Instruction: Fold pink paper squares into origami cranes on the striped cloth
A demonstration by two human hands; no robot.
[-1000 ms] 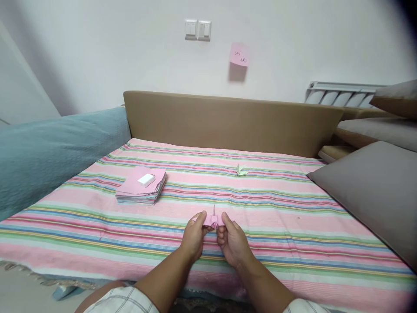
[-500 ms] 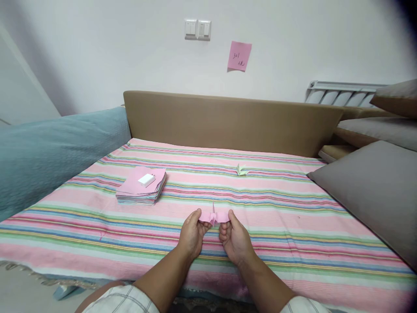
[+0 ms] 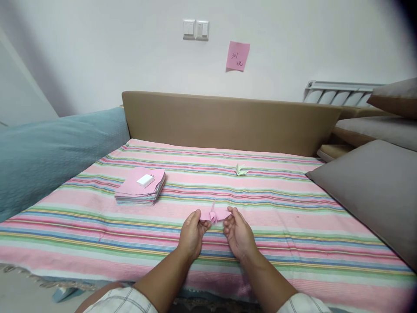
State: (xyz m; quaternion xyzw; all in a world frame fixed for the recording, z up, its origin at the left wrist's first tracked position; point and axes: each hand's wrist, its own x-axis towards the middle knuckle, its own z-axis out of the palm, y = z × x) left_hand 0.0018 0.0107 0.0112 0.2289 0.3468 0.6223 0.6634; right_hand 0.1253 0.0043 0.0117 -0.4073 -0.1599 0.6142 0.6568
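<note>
A pink paper crane [image 3: 214, 215] is stretched between my two hands above the striped cloth, its wings spread to either side and one thin point sticking up. My left hand [image 3: 192, 232] pinches the tip of the left wing between thumb and fingers. At the other end, my right hand [image 3: 239, 232] is closed on the right wing's tip. Farther back on the cloth lies a small pale green folded paper piece [image 3: 241, 170], also with wing-like points.
To the left, a stack of coloured paper sheets [image 3: 140, 191] carries a white charger plug [image 3: 145, 181]. Grey cushions [image 3: 374, 174] pile up on the right. A brown backrest [image 3: 228, 121] runs along the wall, and a blue-covered armrest [image 3: 65, 152] borders the left side.
My hands have moved slightly apart, drawing the pink crane's wings out wider, so more of them shows. The crane now tilts a little. The paper stack and green piece stay put.
</note>
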